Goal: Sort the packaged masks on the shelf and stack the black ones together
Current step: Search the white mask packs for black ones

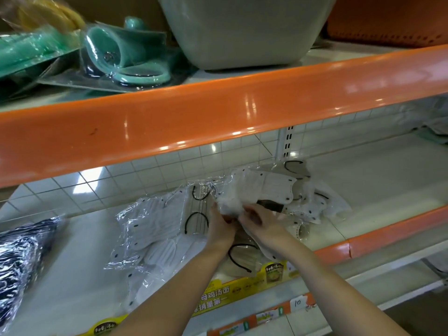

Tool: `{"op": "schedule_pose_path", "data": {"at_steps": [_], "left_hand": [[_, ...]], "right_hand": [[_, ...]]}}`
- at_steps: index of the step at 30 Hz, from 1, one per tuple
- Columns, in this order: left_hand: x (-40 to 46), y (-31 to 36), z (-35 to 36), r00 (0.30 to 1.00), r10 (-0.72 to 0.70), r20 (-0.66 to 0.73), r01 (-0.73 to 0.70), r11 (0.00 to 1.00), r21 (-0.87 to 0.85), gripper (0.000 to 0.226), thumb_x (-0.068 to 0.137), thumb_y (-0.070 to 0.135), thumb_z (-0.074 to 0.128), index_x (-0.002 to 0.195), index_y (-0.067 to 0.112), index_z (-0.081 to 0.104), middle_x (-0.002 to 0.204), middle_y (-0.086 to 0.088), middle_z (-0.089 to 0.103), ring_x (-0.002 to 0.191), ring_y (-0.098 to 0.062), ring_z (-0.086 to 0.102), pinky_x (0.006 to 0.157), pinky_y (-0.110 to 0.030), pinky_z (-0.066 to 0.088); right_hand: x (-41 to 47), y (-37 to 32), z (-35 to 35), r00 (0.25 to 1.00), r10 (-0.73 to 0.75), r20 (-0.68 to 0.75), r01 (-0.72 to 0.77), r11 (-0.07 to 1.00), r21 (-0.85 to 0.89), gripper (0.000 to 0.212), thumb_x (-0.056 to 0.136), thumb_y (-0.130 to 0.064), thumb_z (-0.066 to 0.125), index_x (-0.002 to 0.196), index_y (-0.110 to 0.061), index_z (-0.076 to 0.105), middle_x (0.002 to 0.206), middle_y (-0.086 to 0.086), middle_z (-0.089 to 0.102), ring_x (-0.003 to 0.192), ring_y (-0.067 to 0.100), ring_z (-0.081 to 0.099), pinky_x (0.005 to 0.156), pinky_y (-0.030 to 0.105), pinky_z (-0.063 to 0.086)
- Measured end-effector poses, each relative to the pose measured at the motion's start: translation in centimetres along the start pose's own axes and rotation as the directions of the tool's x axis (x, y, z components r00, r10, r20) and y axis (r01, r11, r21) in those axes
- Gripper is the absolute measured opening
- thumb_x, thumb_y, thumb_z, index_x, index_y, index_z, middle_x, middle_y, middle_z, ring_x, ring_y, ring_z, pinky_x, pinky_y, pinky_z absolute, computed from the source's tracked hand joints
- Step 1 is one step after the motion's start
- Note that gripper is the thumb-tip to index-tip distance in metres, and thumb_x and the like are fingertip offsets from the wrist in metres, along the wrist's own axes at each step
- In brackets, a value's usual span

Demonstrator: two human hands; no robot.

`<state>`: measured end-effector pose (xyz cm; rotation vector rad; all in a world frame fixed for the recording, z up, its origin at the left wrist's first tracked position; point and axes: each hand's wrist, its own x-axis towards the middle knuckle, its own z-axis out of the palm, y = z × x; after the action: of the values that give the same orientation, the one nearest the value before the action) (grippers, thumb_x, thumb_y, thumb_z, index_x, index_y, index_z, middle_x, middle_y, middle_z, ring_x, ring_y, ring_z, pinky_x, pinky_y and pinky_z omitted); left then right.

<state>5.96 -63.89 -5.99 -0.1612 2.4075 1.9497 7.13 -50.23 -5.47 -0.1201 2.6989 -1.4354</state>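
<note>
You have a clear packet of white masks (257, 190) lifted off the lower shelf (378, 175), tilted up toward the tiled back wall (150, 175). Your left hand (221, 223) grips its near edge from below, fingers curled round the plastic. Your right hand (260, 220) pinches the same packet just beside the left, thumb and fingers clamped on the wrapper. A dark mask (270, 205) shows right under the lifted packet, touching your right fingers.

Left of the lifted packet, more clear packets of white masks (155, 219) lie overlapping on the shelf, black ear loops (196, 220) showing through. Right of it and behind, another loose heap of white packets (317, 202) sits near the upright slotted rail (287, 141). Below your wrists, a pale mask with a black loop (242, 257) rests at the shelf's front, over a yellow printed strip (223, 295). Far left of the packet lies a dark blue patterned bundle in plastic (21, 255).

Above the orange shelf lip (218, 117), teal packaged goods (121, 59) and a grey tub (242, 30) stand.
</note>
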Motion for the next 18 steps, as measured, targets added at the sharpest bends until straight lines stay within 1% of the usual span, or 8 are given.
{"op": "schedule_pose_path", "data": {"at_steps": [3, 6, 8, 10, 12, 14, 16, 18], "left_hand": [[0.4, -0.2, -0.5, 0.998, 0.055, -0.023, -0.055, 0.998, -0.004, 0.051, 0.076, 0.006, 0.066, 0.124, 0.003, 0.049, 0.091, -0.006, 0.069, 0.087, -0.021, 0.067, 0.077, -0.033, 0.055], [-0.9, 0.6, -2.0, 0.995, -0.044, -0.088, 0.029, 0.987, -0.159, 0.064, 0.081, -0.012, 0.061, 0.131, 0.02, 0.036, 0.084, -0.005, 0.066, 0.074, -0.013, 0.064, 0.067, -0.022, 0.052], [-1.5, 0.5, -3.4, 0.988, -0.073, -0.139, 0.052, 0.987, -0.152, 0.073, 0.082, -0.011, 0.059, 0.142, 0.015, 0.027, 0.08, -0.006, 0.063, 0.073, -0.014, 0.061, 0.072, -0.029, 0.052], [-1.9, 0.3, -5.2, 0.978, -0.087, -0.188, 0.064, 0.99, -0.125, 0.068, 0.085, -0.008, 0.057, 0.144, 0.01, 0.028, 0.08, -0.004, 0.061, 0.073, -0.015, 0.058, 0.072, -0.029, 0.05], [-2.6, 0.6, -7.6, 0.973, -0.086, -0.215, 0.073, 0.995, -0.069, 0.048, 0.089, -0.006, 0.053, 0.134, 0.009, 0.047, 0.092, -0.005, 0.064, 0.078, -0.015, 0.058, 0.072, -0.024, 0.048], [-3.2, 0.2, -10.3, 0.968, -0.065, -0.241, 0.07, 0.997, 0.012, 0.031, 0.091, -0.006, 0.048, 0.109, 0.013, 0.064, 0.09, -0.005, 0.065, 0.073, -0.015, 0.057, 0.065, -0.017, 0.047], [-3.6, -0.7, -13.2, 0.938, -0.104, -0.332, 0.109, 0.994, -0.003, 0.029, 0.089, -0.008, 0.046, 0.1, 0.008, 0.068, 0.074, -0.009, 0.063, 0.058, -0.016, 0.05, 0.053, -0.017, 0.044], [-3.9, -1.7, -16.2, 0.883, -0.152, -0.444, 0.159, 0.987, -0.022, 0.029, 0.088, -0.009, 0.045, 0.1, 0.003, 0.069, 0.083, -0.018, 0.066, 0.058, -0.019, 0.051, 0.055, -0.024, 0.044]], "right_hand": [[0.0, 0.4, 1.4, 0.995, -0.099, -0.001, 0.096, 0.967, -0.234, 0.053, 0.087, -0.054, 0.053, 0.129, -0.023, 0.051, 0.126, -0.002, 0.054, 0.118, 0.018, 0.046, 0.1, 0.036, 0.038], [0.3, 0.0, 1.4, 0.995, -0.103, 0.015, 0.101, 0.923, -0.371, 0.044, 0.095, -0.042, 0.049, 0.135, -0.025, 0.044, 0.14, -0.006, 0.045, 0.131, 0.018, 0.036, 0.107, 0.035, 0.028], [0.8, -0.4, 1.4, 0.996, -0.084, 0.012, 0.08, 0.886, -0.457, 0.043, 0.096, -0.04, 0.046, 0.137, -0.027, 0.041, 0.143, -0.007, 0.042, 0.133, 0.017, 0.034, 0.106, 0.034, 0.025], [1.2, -0.9, 1.6, 0.998, -0.064, -0.021, 0.044, 0.862, -0.505, 0.044, 0.096, -0.04, 0.046, 0.138, -0.026, 0.04, 0.144, -0.006, 0.041, 0.133, 0.018, 0.034, 0.106, 0.034, 0.025], [1.5, -1.4, 2.0, 0.999, -0.025, -0.044, -0.003, 0.834, -0.551, 0.048, 0.096, -0.042, 0.045, 0.14, -0.025, 0.037, 0.146, -0.004, 0.039, 0.135, 0.02, 0.032, 0.107, 0.036, 0.025], [1.7, -2.0, 2.8, 0.999, 0.016, -0.051, -0.043, 0.802, -0.596, 0.054, 0.096, -0.045, 0.042, 0.143, -0.021, 0.033, 0.149, 0.0, 0.033, 0.138, 0.022, 0.027, 0.108, 0.038, 0.024], [2.0, -3.0, 3.5, 0.997, 0.074, -0.031, -0.077, 0.775, -0.627, 0.06, 0.097, -0.048, 0.039, 0.146, -0.015, 0.027, 0.152, 0.005, 0.026, 0.141, 0.027, 0.021, 0.109, 0.04, 0.023], [2.2, -4.1, 4.3, 0.993, 0.116, -0.009, -0.093, 0.746, -0.659, 0.062, 0.096, -0.051, 0.039, 0.143, -0.014, 0.027, 0.15, 0.009, 0.025, 0.139, 0.031, 0.02, 0.107, 0.042, 0.026]]}}
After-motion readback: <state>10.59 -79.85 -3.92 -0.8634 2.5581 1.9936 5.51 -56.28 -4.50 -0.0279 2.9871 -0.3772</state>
